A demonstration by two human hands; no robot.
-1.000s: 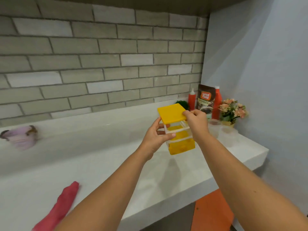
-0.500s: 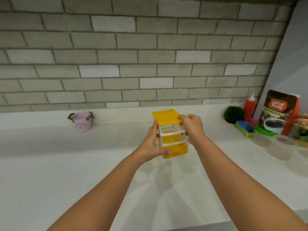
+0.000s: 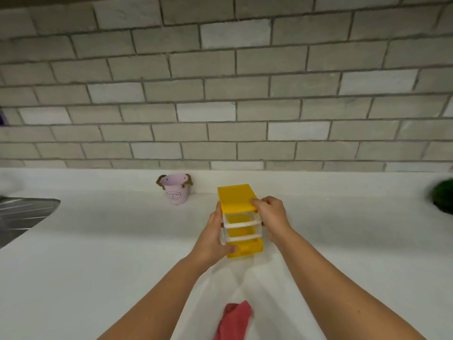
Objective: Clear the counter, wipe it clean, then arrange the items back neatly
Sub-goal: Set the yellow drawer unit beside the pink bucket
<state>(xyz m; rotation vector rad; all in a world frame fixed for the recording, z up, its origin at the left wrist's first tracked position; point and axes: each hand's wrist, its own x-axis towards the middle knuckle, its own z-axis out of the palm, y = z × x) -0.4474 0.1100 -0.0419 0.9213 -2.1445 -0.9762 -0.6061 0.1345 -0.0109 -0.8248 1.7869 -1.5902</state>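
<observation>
Small yellow-and-white plastic drawer unit point(image 3: 241, 222) sits upright between both hands over the white counter point(image 3: 98, 241) — left hand point(image 3: 212, 238) fingers wrap its left side, right hand point(image 3: 270, 217) fingers curl over its top-right edge.

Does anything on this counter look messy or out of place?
Only the red cloth, crumpled at the counter's near side. The pink pot stands upright; the left hand and right hand hold the yellow drawer unit upright.
</observation>
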